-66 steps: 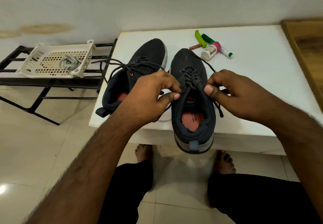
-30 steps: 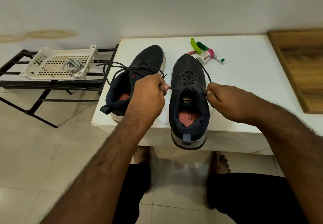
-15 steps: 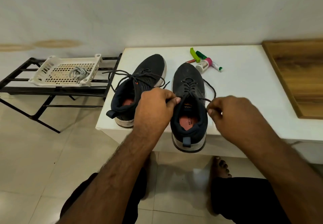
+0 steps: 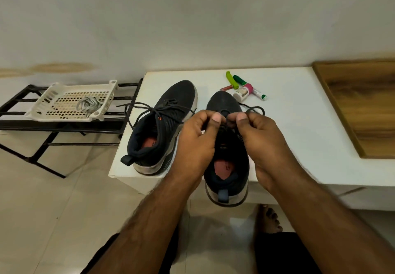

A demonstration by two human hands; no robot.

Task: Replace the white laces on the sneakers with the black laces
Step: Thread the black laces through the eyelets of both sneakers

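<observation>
My left hand and my right hand meet over the right sneaker, thumbs close together above its laced front. My left thumb and curled fingers pinch the black lace there, and my right thumb and fingers pinch it just beside them; a loop of the same lace shows past my right knuckles, lying on the table. I cannot tell how the lace runs under my fingers, because my hands cover it.

This sneaker stands on the near edge of the white table, its heel hanging over the edge toward me. The left sneaker stands just beside it, toe angled away, with its own black lace ends spread loose over the table's left edge.

The white laces lie in a heap inside a white perforated basket, which rests on a black metal rack left of the table, well apart from both sneakers.

Behind the right sneaker's toe lies a small cluster: a green clip, a green-capped marker, a little bottle with a pink cap and a thin reddish tube. A wooden board lies on the table's right side.
</observation>
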